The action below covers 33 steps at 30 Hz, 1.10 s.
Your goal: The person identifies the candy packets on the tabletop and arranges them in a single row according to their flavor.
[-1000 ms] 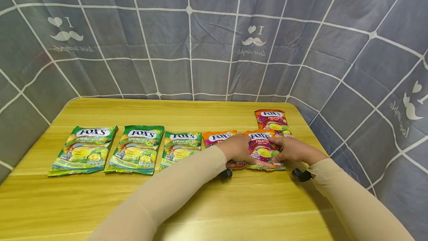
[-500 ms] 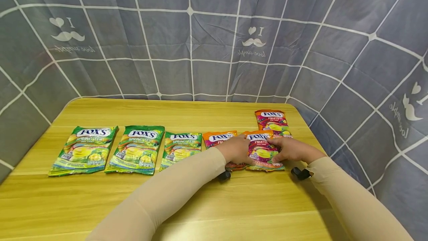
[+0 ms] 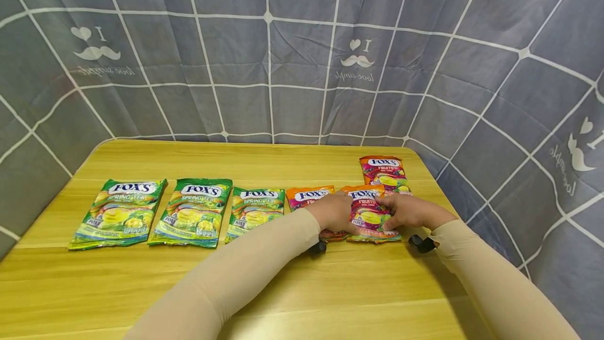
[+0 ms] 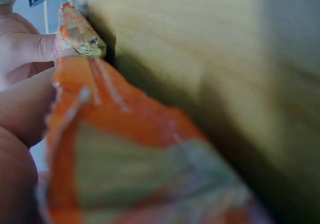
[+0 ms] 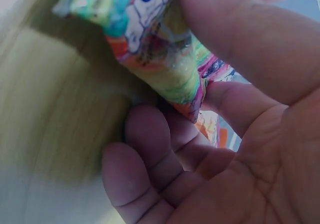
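In the head view a red and orange Fox's Fruits candy bag (image 3: pixel 370 218) lies flat on the wooden table between both hands. My left hand (image 3: pixel 332 211) holds its left edge, index finger towards the top and thumb lower down. From the other side my right hand (image 3: pixel 415 211) grips the right edge, and in the right wrist view its thumb (image 5: pixel 250 39) and fingers close around the bag's side. Another Fruits bag (image 3: pixel 309 193) lies partly hidden under my left hand. A third Fruits bag (image 3: pixel 384 172) sits just behind, its lower end overlapped by the held bag and right hand.
Green Spring Tea candy bags line up to the left: one at the far left (image 3: pixel 120 214), a middle one (image 3: pixel 193 211) and a nearer one (image 3: pixel 255 206), partly behind my left sleeve. A grey checked curtain (image 3: pixel 302 57) encloses the table (image 3: pixel 330 298) at the back and sides.
The held Fruits bag and my right hand have shifted very slightly to the left. My left hand stays nearly still, and the other bags keep their places.
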Each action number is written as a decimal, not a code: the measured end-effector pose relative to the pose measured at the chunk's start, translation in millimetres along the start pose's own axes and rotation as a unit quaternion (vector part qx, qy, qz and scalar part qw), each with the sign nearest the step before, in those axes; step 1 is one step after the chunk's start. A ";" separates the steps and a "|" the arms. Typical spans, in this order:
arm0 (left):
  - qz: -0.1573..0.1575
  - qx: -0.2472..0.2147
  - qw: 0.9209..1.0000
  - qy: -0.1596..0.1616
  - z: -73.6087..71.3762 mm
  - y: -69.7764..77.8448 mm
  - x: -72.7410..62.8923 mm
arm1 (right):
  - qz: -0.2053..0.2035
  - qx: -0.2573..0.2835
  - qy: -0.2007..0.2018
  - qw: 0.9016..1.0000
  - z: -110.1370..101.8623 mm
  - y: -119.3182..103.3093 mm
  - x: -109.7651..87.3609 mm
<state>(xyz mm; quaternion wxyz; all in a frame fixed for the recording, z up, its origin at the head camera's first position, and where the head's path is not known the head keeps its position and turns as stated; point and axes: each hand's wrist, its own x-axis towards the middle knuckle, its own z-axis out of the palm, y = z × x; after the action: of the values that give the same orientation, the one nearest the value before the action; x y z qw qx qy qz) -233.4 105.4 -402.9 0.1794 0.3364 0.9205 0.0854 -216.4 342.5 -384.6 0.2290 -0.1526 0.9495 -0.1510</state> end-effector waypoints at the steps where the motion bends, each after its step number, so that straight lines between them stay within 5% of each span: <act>1: 0.001 0.002 1.000 -0.001 0.2 -0.1 0.1 | 0.000 -0.002 0.001 1.000 0.2 -0.1 0.1; 33: 0.005 0.014 1.000 -0.002 -0.6 0.8 2.6 | 0.028 0.004 -0.015 0.999 0.4 1.7 2.4</act>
<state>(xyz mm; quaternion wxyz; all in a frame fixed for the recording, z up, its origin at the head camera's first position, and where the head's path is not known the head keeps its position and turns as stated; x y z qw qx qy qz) -235.0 107.7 -402.9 0.1756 0.3437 0.9197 0.0725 -218.6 343.1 -386.5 0.2481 -0.1276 0.9490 -0.1466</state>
